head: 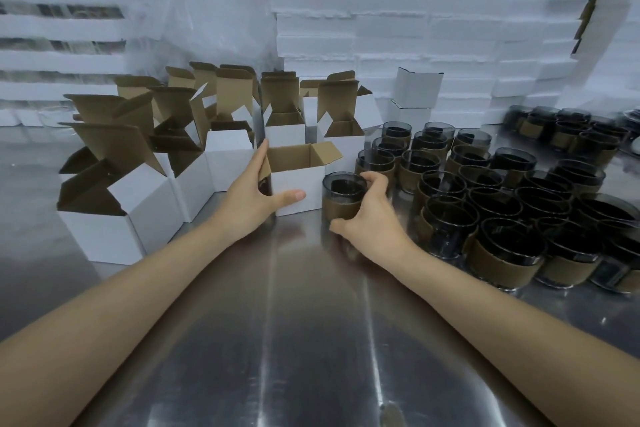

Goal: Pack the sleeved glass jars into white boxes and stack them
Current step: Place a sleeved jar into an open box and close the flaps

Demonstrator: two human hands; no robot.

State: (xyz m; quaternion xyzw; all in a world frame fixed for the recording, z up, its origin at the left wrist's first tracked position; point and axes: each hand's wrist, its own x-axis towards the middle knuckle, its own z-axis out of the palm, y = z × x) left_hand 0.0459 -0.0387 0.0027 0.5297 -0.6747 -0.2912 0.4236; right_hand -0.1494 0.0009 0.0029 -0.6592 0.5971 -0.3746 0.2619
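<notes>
At the left, a group of white boxes [138, 191] stands on the metal surface [311, 322]. All have their flaps up, and inside them we see only brown cardboard. Beside them our left hand [252, 194] rests on one open box [298, 184], with the fingers straight along its left wall and the thumb flat on its front face. This box stands upright, and the part of its inside that we can see is bare brown cardboard. Just to the right of it is one jar [343, 198] of dark glass with a brown sleeve around its lower half. Our right hand [370, 218] grips it from the right, with the fingers curled around the far side and the thumb low on the near side. The jar is outside the box. It looks dark inside, and we cannot tell what it holds. Further right, many sleeved jars [485, 204] stand close together. Behind them two closed boxes [419, 87] are stacked, in front of a wall of stacked white boxes [450, 28].
</notes>
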